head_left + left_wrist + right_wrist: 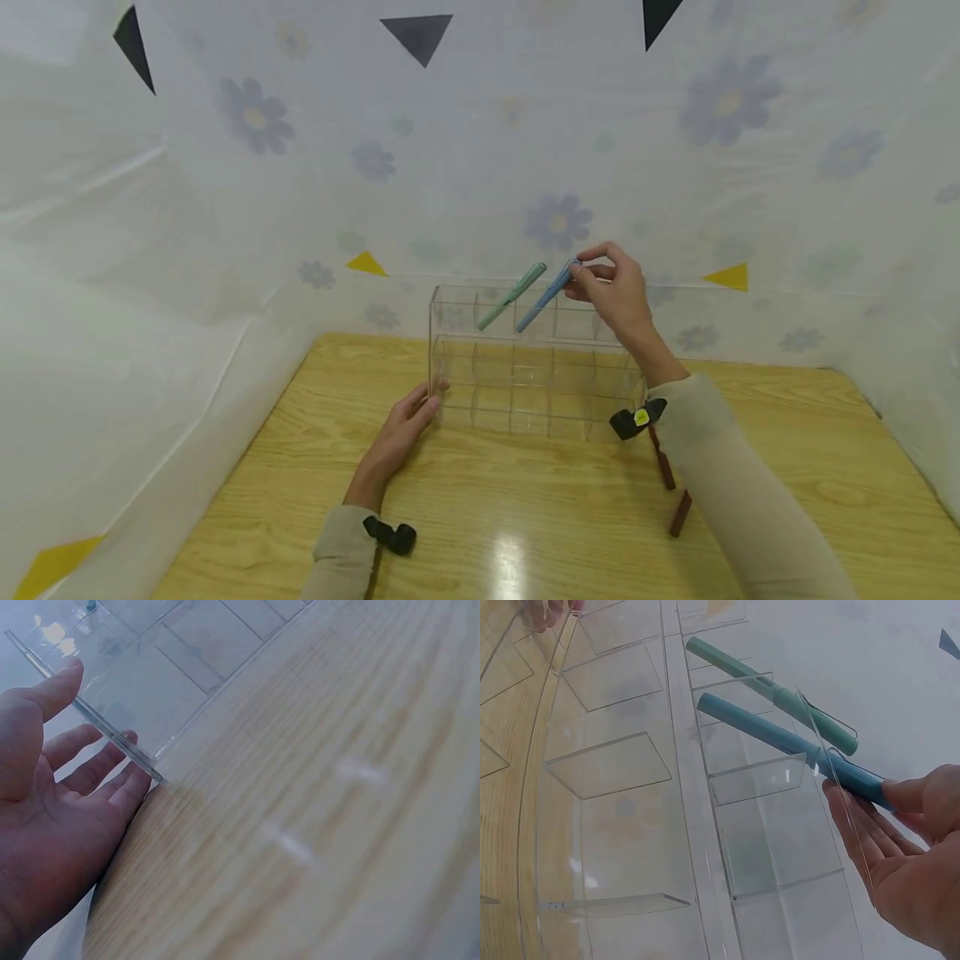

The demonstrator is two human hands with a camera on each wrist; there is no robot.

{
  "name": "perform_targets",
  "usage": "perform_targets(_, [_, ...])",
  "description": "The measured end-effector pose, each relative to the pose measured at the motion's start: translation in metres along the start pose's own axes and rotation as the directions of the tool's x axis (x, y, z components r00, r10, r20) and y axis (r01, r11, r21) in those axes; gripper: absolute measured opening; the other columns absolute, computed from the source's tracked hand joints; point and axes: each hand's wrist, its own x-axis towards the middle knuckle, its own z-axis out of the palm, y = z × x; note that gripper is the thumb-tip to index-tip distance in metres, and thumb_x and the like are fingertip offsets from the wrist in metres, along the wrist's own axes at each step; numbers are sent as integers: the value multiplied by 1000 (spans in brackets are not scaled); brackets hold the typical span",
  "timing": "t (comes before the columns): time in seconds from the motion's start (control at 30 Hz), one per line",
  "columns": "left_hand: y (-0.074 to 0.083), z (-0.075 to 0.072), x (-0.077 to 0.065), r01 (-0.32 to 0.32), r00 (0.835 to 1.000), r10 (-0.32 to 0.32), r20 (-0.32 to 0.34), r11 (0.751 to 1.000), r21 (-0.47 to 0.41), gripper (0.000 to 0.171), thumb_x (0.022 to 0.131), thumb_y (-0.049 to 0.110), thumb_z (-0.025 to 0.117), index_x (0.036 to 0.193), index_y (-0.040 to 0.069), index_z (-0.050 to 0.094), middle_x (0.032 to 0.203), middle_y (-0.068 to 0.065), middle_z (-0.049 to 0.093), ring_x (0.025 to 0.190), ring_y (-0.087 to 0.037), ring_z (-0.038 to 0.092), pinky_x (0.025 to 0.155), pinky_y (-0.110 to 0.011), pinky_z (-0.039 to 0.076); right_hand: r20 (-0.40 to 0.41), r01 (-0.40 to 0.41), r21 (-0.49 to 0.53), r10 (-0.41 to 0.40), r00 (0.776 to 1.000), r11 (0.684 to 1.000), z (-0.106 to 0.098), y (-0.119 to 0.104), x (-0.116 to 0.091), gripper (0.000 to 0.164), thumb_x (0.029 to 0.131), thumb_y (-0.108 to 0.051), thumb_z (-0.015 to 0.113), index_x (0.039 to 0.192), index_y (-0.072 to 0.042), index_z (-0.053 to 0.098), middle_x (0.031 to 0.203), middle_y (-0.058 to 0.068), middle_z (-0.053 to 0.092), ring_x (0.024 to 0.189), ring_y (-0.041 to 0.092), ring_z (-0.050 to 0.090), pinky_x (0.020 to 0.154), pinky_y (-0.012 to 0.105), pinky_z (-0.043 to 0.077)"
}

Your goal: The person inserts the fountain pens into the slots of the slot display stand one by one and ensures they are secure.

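A clear acrylic rack (532,337) with rows of compartments stands on the table. My right hand (617,292) pinches the upper, clip end of a blue pen (546,297) between thumb and fingers. The pen leans over the rack's top row, its lower end inside a compartment, as the right wrist view shows. Beside it a green pen (772,694) with a clip leans in the top row, untouched. My left hand (403,429) holds the rack's left side edge low down; in the left wrist view its thumb (60,688) and fingers lie on either side of that edge.
Two dark reddish-brown sticks (680,513) rest on the wooden table (480,500) to the right, partly behind the right sleeve. A white flower-patterned sheet (465,167) hangs behind the rack and along the sides, with black and yellow triangles on it.
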Motion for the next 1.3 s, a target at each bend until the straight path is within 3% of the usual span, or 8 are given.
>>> perform_targets(0.23, [-2,0,0,-4,1000,4,9,1000,-2,49,111,30,48,156,11,44,161,-9,39,150,-26,31,117,-55,27,13,-39,-46,39,999,998,-9,0,0,29,102,-7,65,123,12,58,111,36,67,84,13,75,78,35,60])
perform_targets(0.6, [-2,-3,2,-8,1000,8,-1,1000,11,48,111,30,49,155,11,46,160,-9,41,150,-26,31,116,-56,27,24,-22,-135,26,999,991,-12,0,1,29,101,-6,66,123,12,60,112,33,69,93,27,75,79,35,59])
perform_targets(0.8, [-4,-3,2,8,1000,-8,3,1000,1,51,111,32,50,156,10,44,160,-8,42,150,-24,30,117,-54,28,16,-6,-142,8,1000,990,-20,-4,-6,37,102,-5,64,133,12,56,117,33,67,93,14,74,80,29,59])
perform_targets(0.93, [-6,-4,4,10,1000,-10,6,1000,11,51,111,34,50,156,12,44,160,-6,42,150,-24,31,117,-53,29,-15,39,-165,-42,999,986,-29,-9,-13,33,102,-6,63,133,7,59,117,32,67,91,8,72,79,28,59])
perform_targets(1.13, [-6,-5,5,4,1000,-4,12,1000,18,51,111,35,49,157,14,43,159,-5,43,149,-25,32,115,-55,30,-22,99,-165,-104,994,981,-42,-17,-29,28,102,-7,64,128,2,64,111,19,72,95,17,73,79,28,59])
perform_targets(1.3, [-4,-6,6,1,1000,-1,4,1000,19,48,111,34,50,155,16,47,159,-6,43,149,-25,33,115,-55,29,-33,104,-184,-112,993,977,-54,-19,-46,30,102,-8,65,130,1,64,109,7,73,94,11,72,78,27,59])
